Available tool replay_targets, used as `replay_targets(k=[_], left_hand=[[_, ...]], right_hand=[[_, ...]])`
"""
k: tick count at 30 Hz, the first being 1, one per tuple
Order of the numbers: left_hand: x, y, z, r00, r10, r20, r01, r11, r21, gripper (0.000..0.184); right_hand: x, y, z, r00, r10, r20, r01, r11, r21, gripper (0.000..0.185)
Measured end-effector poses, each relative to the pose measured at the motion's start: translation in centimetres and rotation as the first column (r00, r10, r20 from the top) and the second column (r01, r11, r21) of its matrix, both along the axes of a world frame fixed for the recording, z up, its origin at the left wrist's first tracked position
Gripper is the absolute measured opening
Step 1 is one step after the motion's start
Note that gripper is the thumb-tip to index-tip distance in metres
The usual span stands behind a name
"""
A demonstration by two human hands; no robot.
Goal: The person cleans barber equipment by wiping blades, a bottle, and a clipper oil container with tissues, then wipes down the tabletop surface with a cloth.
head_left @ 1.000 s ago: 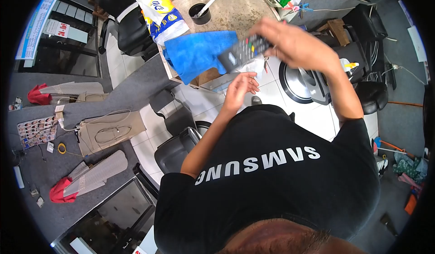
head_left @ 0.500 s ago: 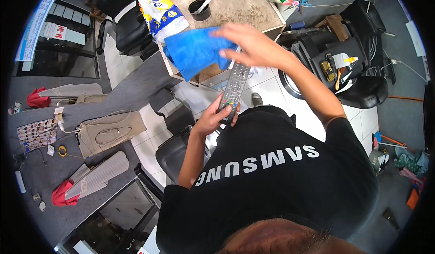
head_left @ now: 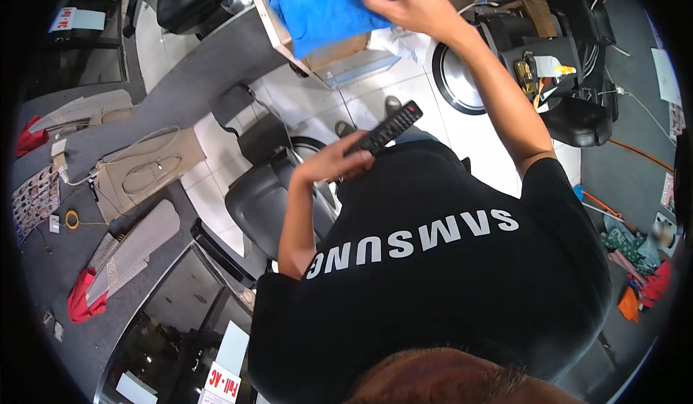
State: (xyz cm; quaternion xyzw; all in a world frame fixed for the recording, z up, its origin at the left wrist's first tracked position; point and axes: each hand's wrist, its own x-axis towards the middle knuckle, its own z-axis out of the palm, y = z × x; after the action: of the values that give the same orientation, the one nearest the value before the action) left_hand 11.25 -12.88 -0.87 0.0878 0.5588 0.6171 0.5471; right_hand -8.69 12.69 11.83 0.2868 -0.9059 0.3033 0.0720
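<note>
My right hand (head_left: 413, 3) now pinches the blue cloth (head_left: 317, 11) it earlier hovered over; nearer me than the cloth, my left hand (head_left: 330, 161) grips the remote (head_left: 390, 128).

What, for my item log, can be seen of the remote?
The remote is a long, slim, dark handset, plastic by its look, with small buttons along it and a red spot near its far end; any markings are too small to read. The left hand grips its near end and hides part of it. It is held in front of the shirt, its far end slanting up and right in the picture.
</note>
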Motion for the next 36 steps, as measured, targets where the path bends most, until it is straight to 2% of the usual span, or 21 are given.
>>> replay_targets(k=[2, 3, 4, 5, 6, 8, 11, 15, 16, 17, 18, 20, 22, 24, 25, 26, 30, 31, 32, 34, 36], left_hand=[[0.6, -0.4, -11.0, 0.998, -0.033, -0.058, 0.025, 0.991, -0.129, 0.036], [3.1, -0.5, -16.1, 0.925, -0.235, -0.299, 0.025, 0.822, -0.57, 0.035], [4.3, -0.1, -19.3, 0.763, -0.507, -0.401, -0.124, 0.494, -0.861, 0.034], [4.4, -1.4, -20.0, 0.778, -0.338, -0.529, -0.114, 0.753, -0.648, 0.039], [3.5, -1.5, -17.3, 0.886, -0.11, -0.451, -0.085, 0.916, -0.392, 0.04], [3.6, 0.4, -13.3, 0.952, 0.226, -0.208, -0.281, 0.915, -0.291, 0.035], [2.5, 3.5, -7.9, 0.79, 0.589, 0.17, -0.565, 0.807, -0.171, 0.021], [2.0, 8.0, -6.8, 0.664, 0.696, 0.274, -0.677, 0.715, -0.176, 0.028], [2.0, 9.4, -6.3, 0.681, 0.689, 0.249, -0.668, 0.723, -0.174, 0.03], [2.1, 11.1, -5.7, 0.7, 0.679, 0.223, -0.657, 0.734, -0.173, 0.032], [2.4, 12.6, -5.3, 0.718, 0.666, 0.202, -0.642, 0.746, -0.176, 0.033], [2.9, 16.0, -4.9, 0.78, 0.604, 0.162, -0.582, 0.796, -0.167, 0.033], [4.1, 18.7, -5.1, 0.729, 0.655, 0.198, -0.612, 0.754, -0.238, 0.027], [5.2, 20.0, -5.7, 0.684, 0.709, 0.173, -0.655, 0.701, -0.282, 0.025], [5.4, 20.6, -6.0, 0.659, 0.735, 0.159, -0.676, 0.672, -0.303, 0.024], [6.0, 20.9, -6.2, 0.639, 0.752, 0.162, -0.69, 0.653, -0.312, 0.024], [6.6, 23.3, -6.8, 0.627, 0.762, 0.162, -0.695, 0.641, -0.325, 0.024], [6.6, 24.3, -6.8, 0.651, 0.741, 0.165, -0.671, 0.663, -0.332, 0.024], [6.8, 25.4, -6.7, 0.677, 0.717, 0.168, -0.643, 0.686, -0.339, 0.024], [6.8, 27.8, -4.7, 0.713, 0.689, 0.129, -0.638, 0.714, -0.288, 0.024], [6.2, 29.0, -3.0, 0.751, 0.657, 0.063, -0.645, 0.751, -0.14, 0.022]], right_hand=[[2.0, 0.1, -0.3, 0.988, 0.149, 0.031, -0.112, 0.851, -0.513, 0.022], [4.2, 1.3, 2.2, 0.984, 0.087, 0.154, -0.022, 0.924, -0.382, 0.02], [6.2, 3.5, 2.1, 0.97, -0.031, 0.239, 0.121, 0.92, -0.373, 0.023], [8.2, 5.8, 1.9, 0.935, -0.142, 0.325, 0.26, 0.897, -0.357, 0.026], [9.4, 6.6, 2.7, 0.979, -0.11, 0.17, 0.174, 0.885, -0.432, 0.015], [12.3, 7.0, 3.2, 0.923, -0.112, 0.367, 0.346, 0.656, -0.67, 0.011], [15.1, 10.4, -0.2, 0.761, -0.33, 0.559, 0.59, 0.71, -0.384, 0.016], [17.6, 11.0, -8.5, 0.413, -0.379, 0.828, 0.746, 0.663, -0.069, 0.036], [17.8, 10.5, -10.7, 0.484, -0.448, 0.752, 0.691, 0.723, -0.015, 0.039], [18.3, 10.1, -15.2, 0.714, -0.309, 0.629, 0.606, 0.723, -0.332, 0.035], [18.6, 8.4, -14.8, 0.768, -0.223, 0.601, 0.558, 0.694, -0.455, 0.029], [19.2, 8.2, -20.1, 0.948, 0.027, 0.318, 0.105, 0.915, -0.39, 0.027], [19.3, 10.1, -27.0, 0.906, -0.159, 0.391, 0.301, 0.893, -0.335, 0.026], [18.2, 13.8, -32.7, 0.681, -0.411, 0.606, 0.608, 0.778, -0.157, 0.029], [18.4, 15.3, -32.5, 0.584, -0.526, 0.619, 0.705, 0.706, -0.065, 0.028], [19.1, 16.7, -32.3, 0.66, -0.548, 0.515, 0.676, 0.732, -0.088, 0.03], [22.1, 18.7, -26.8, 0.839, -0.32, 0.44, 0.484, 0.81, -0.333, 0.035], [22.7, 19.0, -25.5, 0.777, -0.141, 0.614, 0.424, 0.837, -0.345, 0.037], [22.9, 19.5, -25.0, 0.81, -0.025, 0.587, 0.282, 0.893, -0.351, 0.034], [23.4, 20.4, -28.6, 0.827, -0.074, 0.557, 0.303, 0.894, -0.331, 0.032], [22.9, 22.5, -31.4, 0.602, -0.294, 0.742, 0.423, 0.906, 0.016, 0.035]])
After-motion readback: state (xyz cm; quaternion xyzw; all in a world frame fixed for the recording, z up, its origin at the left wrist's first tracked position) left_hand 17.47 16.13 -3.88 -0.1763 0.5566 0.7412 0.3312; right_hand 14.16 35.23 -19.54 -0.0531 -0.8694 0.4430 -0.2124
